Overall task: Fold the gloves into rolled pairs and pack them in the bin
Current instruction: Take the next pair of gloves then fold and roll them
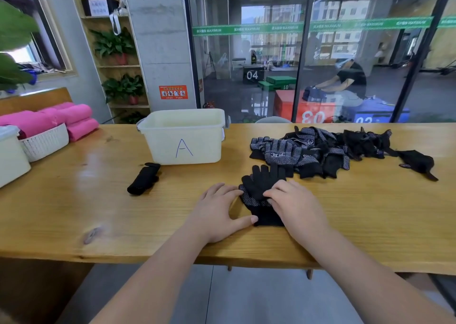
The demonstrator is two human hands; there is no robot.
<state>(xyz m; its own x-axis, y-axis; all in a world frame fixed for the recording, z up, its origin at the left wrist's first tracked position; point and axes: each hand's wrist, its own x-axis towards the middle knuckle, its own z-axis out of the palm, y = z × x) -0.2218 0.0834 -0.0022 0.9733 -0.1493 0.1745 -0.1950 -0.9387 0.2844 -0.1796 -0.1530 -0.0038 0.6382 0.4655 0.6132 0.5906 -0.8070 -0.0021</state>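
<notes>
Two black gloves (pixel 261 186) lie stacked flat on the wooden table (pixel 98 200), fingers pointing away from me; the lower one shows white grip dots. My left hand (pixel 219 210) lies flat beside the stack, its thumb touching the cuff and its fingertips at the left edge. My right hand (pixel 293 204) presses flat on the right side of the stack. A heap of black dotted gloves (pixel 320 148) lies beyond. One rolled black pair (pixel 143 178) rests left of centre. The cream bin marked "A" (pixel 183 136) stands behind it.
A single black glove (pixel 418 162) lies apart at the right of the heap. At the far left stand a white woven basket (pixel 45 142) with pink rolled towels (pixel 71 116) and part of a white container (pixel 11 156). The table's front edge runs just under my forearms.
</notes>
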